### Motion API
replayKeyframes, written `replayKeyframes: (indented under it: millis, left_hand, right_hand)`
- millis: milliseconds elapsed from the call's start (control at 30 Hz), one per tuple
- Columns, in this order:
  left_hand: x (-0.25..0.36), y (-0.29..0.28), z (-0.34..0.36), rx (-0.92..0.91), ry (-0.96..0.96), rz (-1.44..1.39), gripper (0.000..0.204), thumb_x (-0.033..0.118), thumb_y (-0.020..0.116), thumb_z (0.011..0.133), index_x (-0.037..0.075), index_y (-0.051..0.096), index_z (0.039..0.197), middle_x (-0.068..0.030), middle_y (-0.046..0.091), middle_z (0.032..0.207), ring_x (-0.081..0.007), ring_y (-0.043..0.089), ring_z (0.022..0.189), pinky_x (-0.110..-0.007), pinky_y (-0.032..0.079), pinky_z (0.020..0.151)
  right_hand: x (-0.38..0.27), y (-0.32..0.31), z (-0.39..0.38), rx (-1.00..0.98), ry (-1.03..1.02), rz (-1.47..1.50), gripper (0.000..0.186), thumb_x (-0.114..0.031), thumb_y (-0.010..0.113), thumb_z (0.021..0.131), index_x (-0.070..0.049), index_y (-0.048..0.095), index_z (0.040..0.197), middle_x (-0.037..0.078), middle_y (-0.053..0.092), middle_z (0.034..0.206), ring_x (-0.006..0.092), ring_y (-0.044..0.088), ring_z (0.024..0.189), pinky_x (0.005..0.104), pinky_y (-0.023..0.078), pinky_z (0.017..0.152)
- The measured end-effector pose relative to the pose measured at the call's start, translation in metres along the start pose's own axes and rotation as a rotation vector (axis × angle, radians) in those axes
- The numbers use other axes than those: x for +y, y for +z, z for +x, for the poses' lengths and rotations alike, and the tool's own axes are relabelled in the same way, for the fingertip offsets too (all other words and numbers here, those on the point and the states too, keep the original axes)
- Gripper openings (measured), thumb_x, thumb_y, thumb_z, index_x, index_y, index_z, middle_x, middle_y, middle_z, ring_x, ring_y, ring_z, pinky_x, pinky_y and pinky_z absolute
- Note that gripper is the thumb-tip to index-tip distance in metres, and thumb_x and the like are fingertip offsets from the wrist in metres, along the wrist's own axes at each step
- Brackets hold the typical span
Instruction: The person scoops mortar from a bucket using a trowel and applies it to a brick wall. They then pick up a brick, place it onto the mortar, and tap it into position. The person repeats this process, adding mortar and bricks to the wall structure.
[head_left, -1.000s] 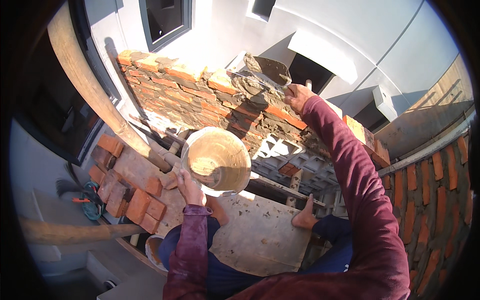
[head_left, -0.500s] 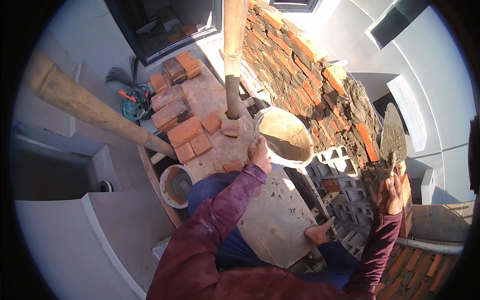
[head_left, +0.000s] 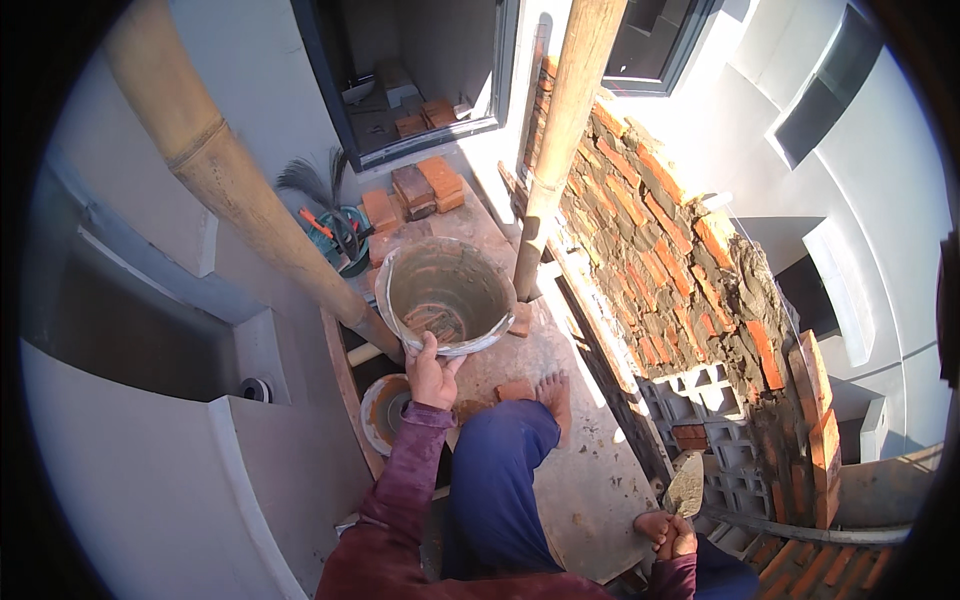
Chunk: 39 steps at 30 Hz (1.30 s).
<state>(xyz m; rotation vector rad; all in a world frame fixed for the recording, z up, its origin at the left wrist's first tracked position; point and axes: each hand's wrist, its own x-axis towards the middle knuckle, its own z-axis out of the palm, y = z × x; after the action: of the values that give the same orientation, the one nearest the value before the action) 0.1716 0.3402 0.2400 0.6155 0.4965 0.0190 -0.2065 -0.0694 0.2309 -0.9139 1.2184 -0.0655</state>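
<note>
My left hand [head_left: 432, 375] grips the near rim of a bucket [head_left: 450, 275]. The bucket tilts so its inside shows, with greyish residue on the walls and reddish bits at the bottom. It covers part of the bricks behind it; whether its base rests on anything cannot be seen. Low on the right, my right hand [head_left: 683, 540] is closed round the handle of a trowel [head_left: 685, 485], whose blade is coated with mortar. This hand is right beside my bare foot [head_left: 653, 525] at the platform's edge.
Loose bricks [head_left: 440, 180] lie at the platform's [head_left: 585, 490] far end. A smaller bucket [head_left: 383, 410] stands at its left side. Bamboo poles [head_left: 560, 130] rise on both sides. To the right runs a brick wall [head_left: 650, 240] with wet mortar, above grey lattice blocks [head_left: 735, 450].
The bucket has moved left in my left hand, from beside the wall to over the bricks. My right hand has drawn the trowel down and back from the wall's top. The view has shifted.
</note>
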Motion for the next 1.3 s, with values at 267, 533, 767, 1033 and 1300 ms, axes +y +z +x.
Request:
replayKeyframes:
  millis: [267,533,767,1033,1300]
  left_hand:
    - [-0.007,0.05,0.101,-0.001,0.061,-0.213,0.044,0.013,0.057,0.093,0.011,0.04,0.133,-0.0094,0.045,0.13,-0.0273,0.046,0.12,-0.048,0.046,0.098]
    - [-0.015,0.057,0.103,0.093,0.068,-0.108,0.047,-0.002,0.057,0.086,0.012,0.043,0.129,-0.0074,0.048,0.125,-0.0251,0.051,0.114,-0.041,0.048,0.096]
    - [-0.041,0.039,0.114,0.117,0.01,-0.028,0.049,-0.006,0.055,0.085,0.015,0.045,0.128,-0.0035,0.051,0.123,-0.022,0.055,0.11,-0.04,0.052,0.091]
    - [0.143,0.271,0.324,0.198,0.495,0.222,0.092,0.047,0.069,0.082,-0.008,0.019,0.137,-0.0198,0.038,0.135,-0.0228,0.042,0.124,-0.038,0.037,0.103]
    - [0.09,0.171,0.204,-0.331,0.827,0.475,0.066,0.024,0.062,0.091,0.0,0.027,0.143,-0.0233,0.012,0.152,-0.0318,0.036,0.133,-0.036,0.041,0.101]
  right_hand:
    - [0.002,0.054,-0.067,-0.073,0.129,-0.003,0.022,-0.03,0.053,0.09,-0.01,0.057,0.098,0.002,0.053,0.064,0.017,0.049,0.049,0.0289,0.041,0.041]
    - [0.01,0.082,-0.036,-0.067,0.154,-0.153,0.019,-0.028,0.053,0.089,-0.01,0.056,0.089,0.003,0.053,0.065,0.0159,0.047,0.048,0.0295,0.039,0.04]
    - [0.01,0.105,-0.004,-0.122,0.177,-0.229,0.017,-0.024,0.053,0.088,-0.007,0.057,0.084,0.003,0.052,0.062,0.016,0.048,0.045,0.0297,0.041,0.038]
    - [0.003,0.111,0.003,-0.135,0.183,-0.33,0.015,-0.022,0.052,0.089,-0.009,0.058,0.087,0.003,0.051,0.061,0.0156,0.048,0.045,0.0281,0.039,0.038]
    - [0.015,0.084,0.019,-0.123,0.197,-0.198,0.022,-0.02,0.06,0.085,-0.005,0.052,0.099,0.005,0.051,0.062,0.02,0.049,0.042,0.0329,0.043,0.037]
